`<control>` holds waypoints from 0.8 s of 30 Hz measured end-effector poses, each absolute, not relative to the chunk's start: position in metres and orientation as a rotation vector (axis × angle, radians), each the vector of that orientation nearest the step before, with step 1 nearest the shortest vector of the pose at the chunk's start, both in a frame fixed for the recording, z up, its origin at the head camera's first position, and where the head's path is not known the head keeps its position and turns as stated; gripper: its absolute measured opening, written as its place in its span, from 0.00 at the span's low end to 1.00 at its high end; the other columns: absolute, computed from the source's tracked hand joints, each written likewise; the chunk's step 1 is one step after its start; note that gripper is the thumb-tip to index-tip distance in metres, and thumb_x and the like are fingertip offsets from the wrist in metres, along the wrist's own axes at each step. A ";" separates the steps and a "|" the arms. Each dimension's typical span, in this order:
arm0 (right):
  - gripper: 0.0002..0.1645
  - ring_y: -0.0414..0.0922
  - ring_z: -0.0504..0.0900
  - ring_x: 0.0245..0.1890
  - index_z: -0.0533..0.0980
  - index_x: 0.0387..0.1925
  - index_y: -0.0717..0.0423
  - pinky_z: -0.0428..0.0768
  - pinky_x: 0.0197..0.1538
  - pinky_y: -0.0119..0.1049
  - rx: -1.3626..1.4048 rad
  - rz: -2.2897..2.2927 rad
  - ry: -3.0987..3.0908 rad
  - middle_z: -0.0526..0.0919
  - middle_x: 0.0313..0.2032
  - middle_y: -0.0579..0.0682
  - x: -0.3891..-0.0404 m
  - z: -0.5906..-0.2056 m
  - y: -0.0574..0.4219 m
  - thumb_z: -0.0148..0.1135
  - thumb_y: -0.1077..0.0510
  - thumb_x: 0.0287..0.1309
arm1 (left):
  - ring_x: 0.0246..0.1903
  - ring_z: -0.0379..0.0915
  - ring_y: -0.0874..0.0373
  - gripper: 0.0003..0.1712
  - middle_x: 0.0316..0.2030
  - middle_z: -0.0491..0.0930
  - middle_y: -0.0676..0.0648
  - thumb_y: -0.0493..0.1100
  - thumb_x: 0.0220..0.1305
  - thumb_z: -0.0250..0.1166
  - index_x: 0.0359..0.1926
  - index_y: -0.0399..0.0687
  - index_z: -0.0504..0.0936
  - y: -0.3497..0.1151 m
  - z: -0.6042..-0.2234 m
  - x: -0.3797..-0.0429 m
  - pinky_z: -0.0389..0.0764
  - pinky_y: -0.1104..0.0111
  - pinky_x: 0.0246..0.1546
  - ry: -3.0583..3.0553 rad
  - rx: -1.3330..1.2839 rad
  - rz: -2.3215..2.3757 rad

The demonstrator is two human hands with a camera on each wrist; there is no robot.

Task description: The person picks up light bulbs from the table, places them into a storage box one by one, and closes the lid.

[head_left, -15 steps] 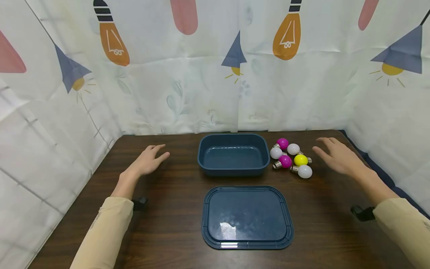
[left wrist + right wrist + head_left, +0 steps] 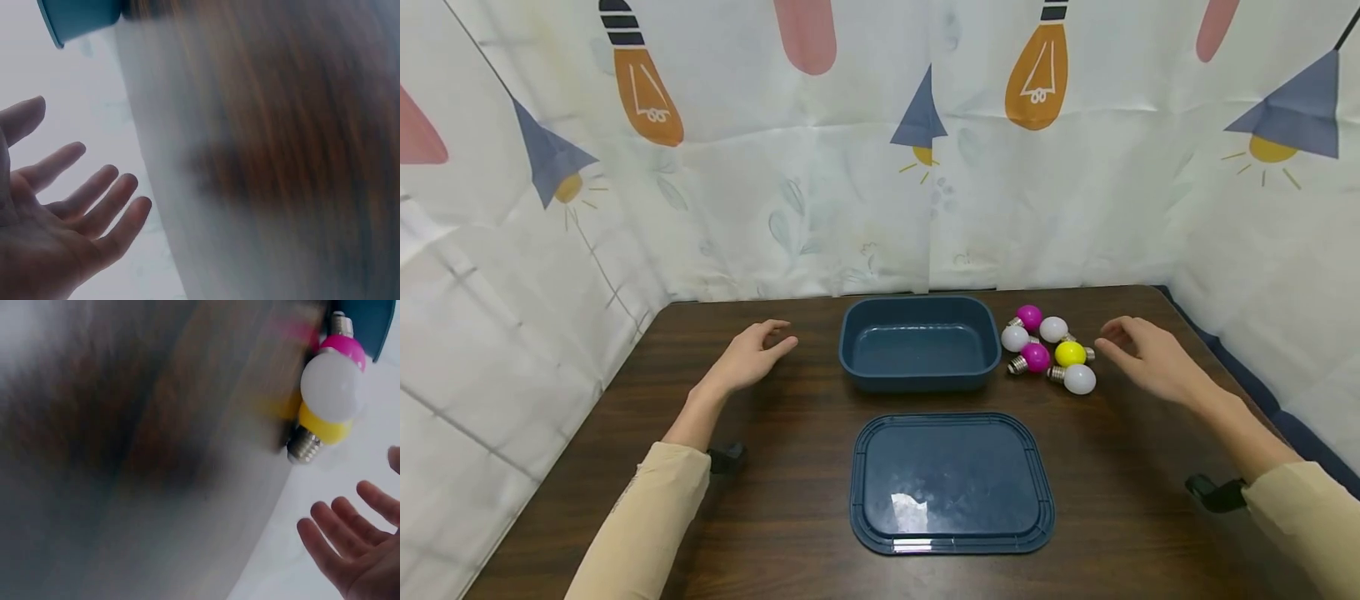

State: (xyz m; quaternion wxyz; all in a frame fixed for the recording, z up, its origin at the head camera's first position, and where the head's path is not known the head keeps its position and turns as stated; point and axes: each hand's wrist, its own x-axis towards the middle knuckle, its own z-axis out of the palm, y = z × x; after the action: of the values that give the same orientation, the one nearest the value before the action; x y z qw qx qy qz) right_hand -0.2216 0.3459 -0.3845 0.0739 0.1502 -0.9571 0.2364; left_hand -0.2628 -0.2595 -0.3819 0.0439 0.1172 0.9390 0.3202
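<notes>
Dark blue plastic makes up the open rectangular container [image 2: 920, 382] near the middle of my head view, with a flat rimmed lid [image 2: 951, 479] at its six o'clock on the brown wooden table [image 2: 775, 517]. At its three o'clock lie six light bulbs: two magenta bulbs [image 2: 1035, 357], three white bulbs [image 2: 1080, 379] and one yellow bulb [image 2: 1071, 354]. My left hand [image 2: 748, 358] is at the container's nine o'clock, well apart from it; my right hand [image 2: 1153, 362] is at the bulbs' three o'clock, near the yellow one. In the left wrist view my palm shows at eight o'clock, fingers spread and slightly bent, the container's corner near eleven. In the right wrist view my fingers spread loosely at four o'clock, a white bulb at two overlapping yellow and magenta ones; the table is blurred.
</notes>
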 end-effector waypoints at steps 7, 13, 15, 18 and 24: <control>0.25 0.59 0.80 0.49 0.74 0.55 0.64 0.81 0.48 0.58 0.439 0.797 -2.924 0.81 0.49 0.62 -0.212 -0.385 0.339 0.63 0.47 0.73 | 0.65 0.67 0.37 0.31 0.67 0.69 0.33 0.53 0.80 0.57 0.73 0.38 0.67 -0.243 -0.379 -0.261 0.75 0.45 0.61 2.733 0.276 1.291; 0.29 0.60 0.80 0.52 0.73 0.57 0.64 0.82 0.50 0.59 0.434 0.866 -2.962 0.81 0.52 0.62 -0.210 -0.384 0.332 0.66 0.45 0.69 | 0.68 0.64 0.36 0.29 0.68 0.65 0.32 0.46 0.80 0.57 0.73 0.35 0.66 -0.229 -0.378 -0.261 0.77 0.50 0.62 2.455 0.224 1.643; 0.31 0.59 0.80 0.52 0.73 0.57 0.64 0.82 0.51 0.58 0.419 0.874 -2.980 0.81 0.52 0.62 -0.209 -0.384 0.330 0.68 0.44 0.68 | 0.68 0.63 0.35 0.29 0.69 0.63 0.31 0.44 0.80 0.57 0.73 0.35 0.66 -0.223 -0.378 -0.262 0.76 0.51 0.62 2.350 0.191 1.744; 0.33 0.58 0.80 0.52 0.73 0.58 0.63 0.82 0.50 0.57 0.390 0.877 -3.007 0.81 0.53 0.62 -0.208 -0.384 0.328 0.69 0.42 0.66 | 0.69 0.61 0.34 0.29 0.70 0.61 0.31 0.42 0.79 0.59 0.73 0.33 0.65 -0.216 -0.379 -0.264 0.77 0.52 0.62 2.206 0.147 1.866; 0.37 0.61 0.79 0.53 0.72 0.59 0.65 0.81 0.52 0.60 0.386 0.914 -3.020 0.80 0.54 0.64 -0.205 -0.388 0.325 0.73 0.42 0.62 | 0.68 0.62 0.34 0.31 0.71 0.60 0.30 0.38 0.78 0.58 0.75 0.30 0.61 -0.205 -0.385 -0.263 0.80 0.57 0.58 2.066 0.099 1.957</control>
State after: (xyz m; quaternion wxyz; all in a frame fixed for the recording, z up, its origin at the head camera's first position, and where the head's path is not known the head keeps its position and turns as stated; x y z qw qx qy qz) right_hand -0.2047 0.3255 -0.3885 -0.0184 0.1213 -0.9499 0.2876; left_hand -0.2629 -0.2046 -0.3848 0.1465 0.0342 0.7178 0.6799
